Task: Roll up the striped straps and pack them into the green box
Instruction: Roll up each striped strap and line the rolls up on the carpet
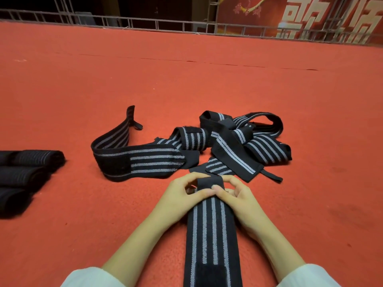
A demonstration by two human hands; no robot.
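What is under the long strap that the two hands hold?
The strap lies flat on the red carpet, which shows on both sides. The left hand and right hand pinch its folded far end. The spot directly beneath is covered.

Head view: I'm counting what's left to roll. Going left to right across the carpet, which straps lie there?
Rolled straps → single loose strap → tangled pile of straps; the held strap, in line with the pile, is omitted.

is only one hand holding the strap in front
No, the left hand and right hand both pinch the striped strap at its folded end.
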